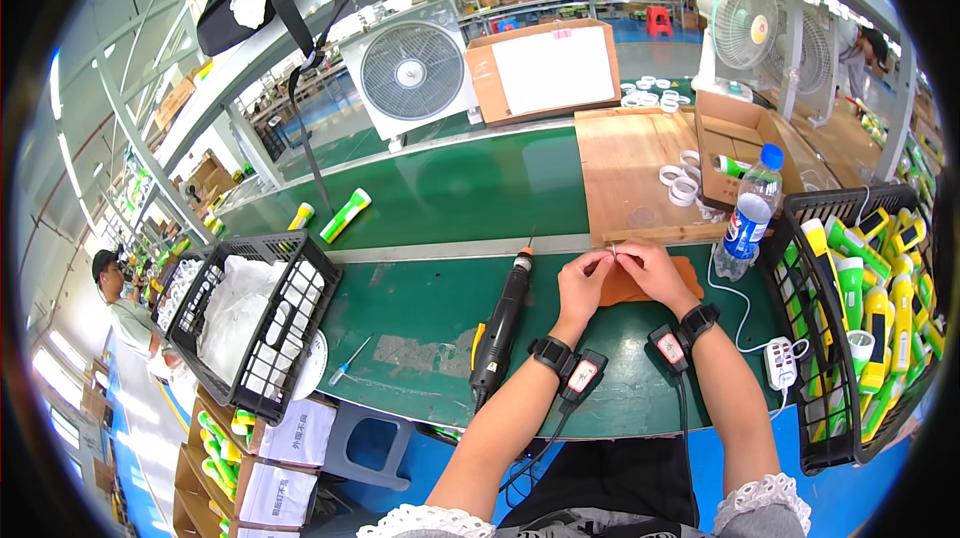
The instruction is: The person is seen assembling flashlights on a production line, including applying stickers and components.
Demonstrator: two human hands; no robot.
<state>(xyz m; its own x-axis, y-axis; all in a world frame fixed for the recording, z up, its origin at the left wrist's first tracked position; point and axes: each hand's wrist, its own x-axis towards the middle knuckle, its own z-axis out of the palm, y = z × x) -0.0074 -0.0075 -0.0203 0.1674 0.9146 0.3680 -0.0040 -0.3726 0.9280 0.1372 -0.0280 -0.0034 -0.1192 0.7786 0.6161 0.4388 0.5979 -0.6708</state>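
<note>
My left hand (581, 286) and my right hand (655, 274) meet over the bench, fingertips pinched together. A tiny, thin, pale thing shows between them, too small to name. Under my hands lies an orange-brown flat piece (688, 276), partly covered by them. To the left of my left hand, a black and yellow electric screwdriver (497, 333) rests on the green bench, its bit pointing away from me. Farther left lies a small screwdriver (350, 359) with a light blue handle.
A black crate (815, 368) of green and yellow flashlights stands at right, beside a blue-capped bottle (752, 213) and a white power strip (780, 363). Another black crate (270, 363) with plastic bags sits left. Beyond are a green conveyor (450, 183), a wooden board (625, 163) and white rings (682, 190).
</note>
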